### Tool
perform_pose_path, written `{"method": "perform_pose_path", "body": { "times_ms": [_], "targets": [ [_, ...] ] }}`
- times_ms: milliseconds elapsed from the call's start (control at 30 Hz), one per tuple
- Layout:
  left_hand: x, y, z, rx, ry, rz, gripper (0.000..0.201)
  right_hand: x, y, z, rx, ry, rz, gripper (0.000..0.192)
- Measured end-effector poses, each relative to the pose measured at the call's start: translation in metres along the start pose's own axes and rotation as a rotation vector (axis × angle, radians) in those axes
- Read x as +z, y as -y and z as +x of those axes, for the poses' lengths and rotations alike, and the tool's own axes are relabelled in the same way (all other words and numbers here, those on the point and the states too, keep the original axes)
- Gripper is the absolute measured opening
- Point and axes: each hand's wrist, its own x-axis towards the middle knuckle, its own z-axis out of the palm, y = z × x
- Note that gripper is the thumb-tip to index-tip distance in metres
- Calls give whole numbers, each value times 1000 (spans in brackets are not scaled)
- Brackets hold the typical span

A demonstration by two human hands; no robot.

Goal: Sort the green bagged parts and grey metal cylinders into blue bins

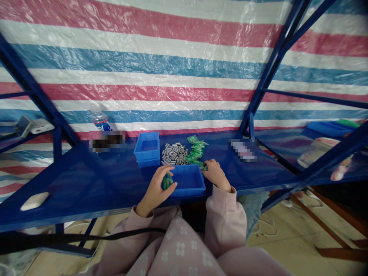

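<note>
Bare desk is seen to the left of the left hand, as far as the white mouse. Ahead, passage is blocked by the near blue tray, a second blue tray, the grey metal parts and the green packets. The desk is hemmed in by slanted blue frame bars on either side.

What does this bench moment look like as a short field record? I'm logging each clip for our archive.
left hand: grip closed on green pieces at the near blue tray's left rim
right hand: on the tray's far right corner, touching green packets
behind tray: grey metal parts, stacked blue trays
surface: blue bench
far left: water bottle
</note>
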Motion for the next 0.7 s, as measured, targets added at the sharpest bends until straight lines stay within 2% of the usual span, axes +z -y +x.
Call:
{"method": "perform_pose_path", "body": {
  "times_ms": [267, 367, 567, 700],
  "targets": [
    [0, -1, 0, -13, 5, -2, 39, -1, -12, -2, 90, -8, 29, 42],
    [0, 0, 0, -6, 4, -7, 40, -4, -16, -4, 115, -17, 76, 38],
    [0, 1, 0, 2, 2, -4, 40, -13, -20, -9, 209, 50, 158, 31],
    [0, 1, 0, -1, -4, -6, 40, -14, -26, -10, 189, -9, 187, 33]
  ]
}}
